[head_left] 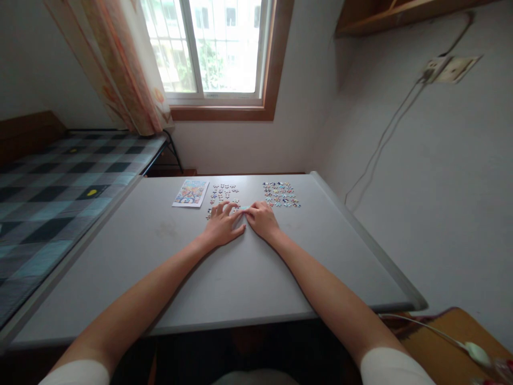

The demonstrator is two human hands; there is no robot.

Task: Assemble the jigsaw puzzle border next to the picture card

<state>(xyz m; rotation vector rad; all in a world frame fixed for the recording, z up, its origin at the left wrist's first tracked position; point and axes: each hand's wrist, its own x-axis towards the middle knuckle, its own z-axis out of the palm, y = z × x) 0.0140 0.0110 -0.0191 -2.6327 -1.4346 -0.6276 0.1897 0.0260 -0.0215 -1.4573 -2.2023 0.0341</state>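
Note:
Both my hands meet over the middle of the table, at a small light-blue strip of jigsaw puzzle (244,207). My left hand (223,224) lies palm down with its fingers spread, one fingertip touching the strip's near edge. Curled at the strip's right end is my right hand (262,218), thumb and fingers pressed together on a puzzle piece that they mostly cover. Loose puzzle pieces (224,193) lie in rows beyond my left hand, some hidden by it. Another block of loose pieces (281,193) is spread beyond my right hand.
A printed picture sheet (191,193) lies left of the pieces on the white table (240,283). A checked bed (80,182) adjoins the table's left side, a wall (420,187) its right. A cable and white plug (476,353) rest on a wooden seat at lower right.

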